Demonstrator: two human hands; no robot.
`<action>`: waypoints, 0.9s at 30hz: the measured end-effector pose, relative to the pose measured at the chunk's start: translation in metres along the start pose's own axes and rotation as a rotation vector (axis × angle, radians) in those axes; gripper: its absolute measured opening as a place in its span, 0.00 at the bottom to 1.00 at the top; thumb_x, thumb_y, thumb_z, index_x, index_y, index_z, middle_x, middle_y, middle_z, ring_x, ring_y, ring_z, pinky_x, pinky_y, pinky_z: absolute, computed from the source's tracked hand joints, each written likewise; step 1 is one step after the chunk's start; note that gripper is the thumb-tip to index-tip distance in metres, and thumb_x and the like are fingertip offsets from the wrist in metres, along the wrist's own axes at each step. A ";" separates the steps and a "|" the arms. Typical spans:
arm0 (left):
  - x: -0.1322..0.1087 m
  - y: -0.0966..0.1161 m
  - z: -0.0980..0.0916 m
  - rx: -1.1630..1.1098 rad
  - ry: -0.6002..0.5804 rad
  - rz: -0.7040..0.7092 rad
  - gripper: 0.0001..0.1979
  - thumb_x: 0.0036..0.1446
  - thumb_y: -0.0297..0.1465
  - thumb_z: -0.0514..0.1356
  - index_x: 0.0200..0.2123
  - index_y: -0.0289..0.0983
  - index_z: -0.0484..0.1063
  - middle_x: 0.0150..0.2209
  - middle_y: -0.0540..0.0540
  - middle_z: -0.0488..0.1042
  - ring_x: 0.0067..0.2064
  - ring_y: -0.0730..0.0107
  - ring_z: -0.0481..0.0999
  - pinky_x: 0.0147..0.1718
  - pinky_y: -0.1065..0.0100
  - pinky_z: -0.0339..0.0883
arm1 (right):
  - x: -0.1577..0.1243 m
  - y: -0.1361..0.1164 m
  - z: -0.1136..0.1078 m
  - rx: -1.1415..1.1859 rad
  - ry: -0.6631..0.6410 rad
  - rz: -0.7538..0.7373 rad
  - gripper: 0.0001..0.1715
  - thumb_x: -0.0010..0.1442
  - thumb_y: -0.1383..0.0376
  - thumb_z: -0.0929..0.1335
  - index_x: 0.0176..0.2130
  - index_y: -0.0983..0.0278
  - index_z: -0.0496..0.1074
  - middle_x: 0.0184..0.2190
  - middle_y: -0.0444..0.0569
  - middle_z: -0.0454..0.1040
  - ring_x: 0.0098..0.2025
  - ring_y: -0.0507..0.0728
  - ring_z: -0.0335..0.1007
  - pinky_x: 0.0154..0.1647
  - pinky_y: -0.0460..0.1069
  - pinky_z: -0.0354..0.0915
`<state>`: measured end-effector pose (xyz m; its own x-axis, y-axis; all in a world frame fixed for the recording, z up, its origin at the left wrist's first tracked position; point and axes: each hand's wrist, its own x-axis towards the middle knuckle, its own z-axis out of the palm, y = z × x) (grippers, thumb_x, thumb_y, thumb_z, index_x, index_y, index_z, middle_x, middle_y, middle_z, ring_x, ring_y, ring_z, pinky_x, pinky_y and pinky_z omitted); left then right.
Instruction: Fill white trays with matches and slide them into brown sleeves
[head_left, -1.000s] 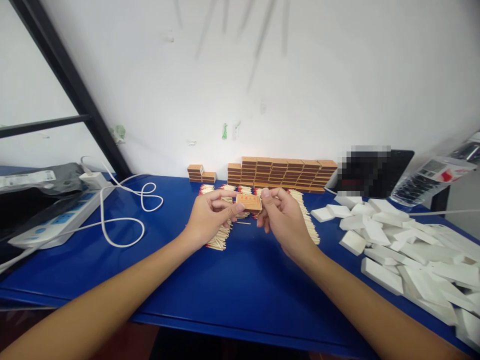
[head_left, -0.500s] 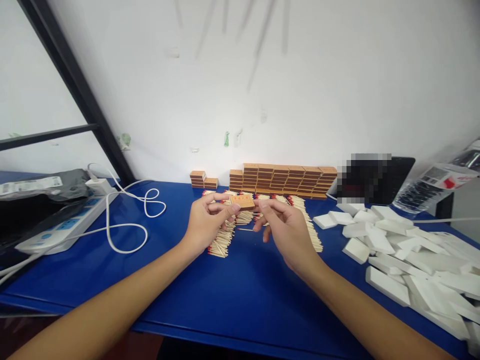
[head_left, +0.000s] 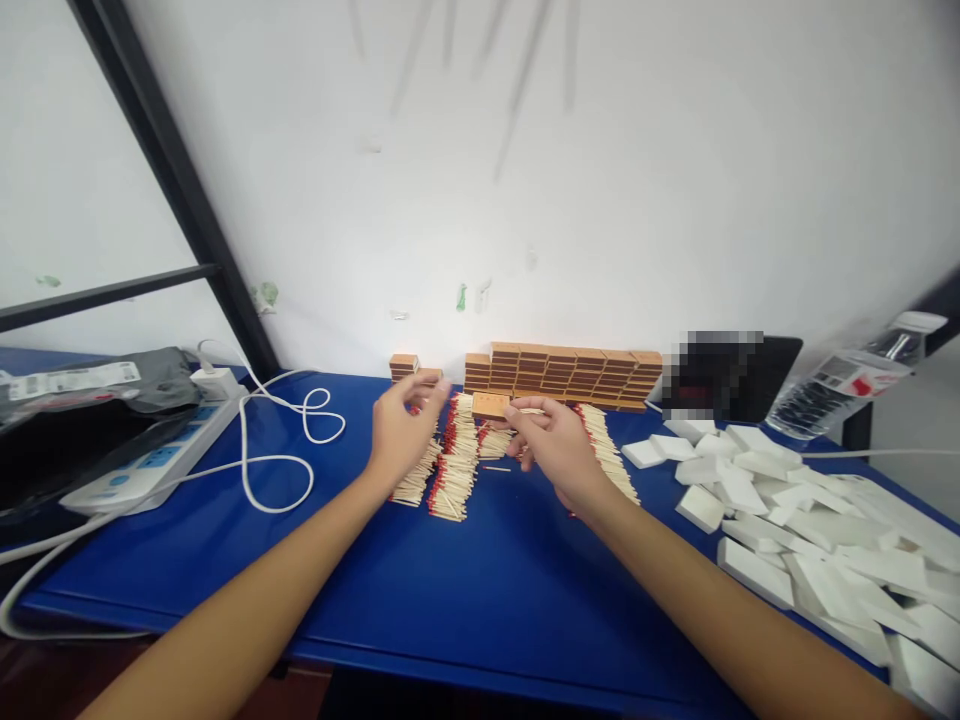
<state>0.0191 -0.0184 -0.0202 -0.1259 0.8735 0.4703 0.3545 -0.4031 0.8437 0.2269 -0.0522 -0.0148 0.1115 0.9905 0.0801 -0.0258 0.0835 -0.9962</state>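
My right hand (head_left: 556, 440) grips one end of a closed matchbox (head_left: 489, 405) between thumb and fingers, above the blue table. Just left of it, my left hand (head_left: 405, 430) holds nothing, its thumb and fingers raised and apart from the box. Below both hands lie rows of red-tipped matches (head_left: 453, 475); more matches (head_left: 606, 450) fan out beyond the right hand, partly covered by it. A single loose match (head_left: 496, 468) rests on the tabletop between the hands.
Matchboxes stand stacked (head_left: 570, 372) along the wall, with a smaller stack (head_left: 403, 365) to their left. White blocks (head_left: 787, 520) heap up on the right, near a plastic bottle (head_left: 847, 385) and a dark screen (head_left: 739, 380). A power strip (head_left: 161, 450) and white cable (head_left: 277, 460) occupy the left.
My left hand has let go of the matchbox and moved left, away from it. The matchbox stays in my right hand. The view has shifted slightly.
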 end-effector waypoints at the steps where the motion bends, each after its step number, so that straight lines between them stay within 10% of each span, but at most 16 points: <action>1: 0.010 -0.009 -0.006 0.081 0.069 0.005 0.21 0.66 0.48 0.64 0.49 0.37 0.81 0.42 0.43 0.85 0.42 0.63 0.83 0.44 0.66 0.73 | 0.008 -0.002 0.007 -0.033 -0.004 0.013 0.21 0.57 0.55 0.78 0.41 0.62 0.70 0.32 0.49 0.83 0.21 0.50 0.71 0.14 0.43 0.63; 12: 0.069 -0.093 -0.027 0.259 0.064 -0.189 0.26 0.63 0.30 0.64 0.63 0.29 0.72 0.62 0.29 0.77 0.64 0.48 0.77 0.66 0.53 0.67 | 0.112 0.004 0.115 -0.443 0.090 0.066 0.07 0.63 0.63 0.73 0.35 0.65 0.75 0.30 0.52 0.84 0.26 0.54 0.78 0.26 0.46 0.69; 27: 0.067 -0.100 -0.020 0.292 0.008 -0.043 0.23 0.64 0.33 0.64 0.60 0.33 0.75 0.61 0.35 0.78 0.65 0.51 0.77 0.67 0.56 0.66 | 0.121 0.019 0.122 -0.787 0.126 -0.062 0.10 0.71 0.62 0.69 0.41 0.65 0.79 0.47 0.62 0.83 0.52 0.64 0.79 0.53 0.53 0.68</action>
<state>-0.0437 0.0751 -0.0678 -0.1535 0.8852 0.4392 0.6002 -0.2696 0.7531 0.1182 0.0823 -0.0197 0.2026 0.9628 0.1788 0.6874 -0.0098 -0.7262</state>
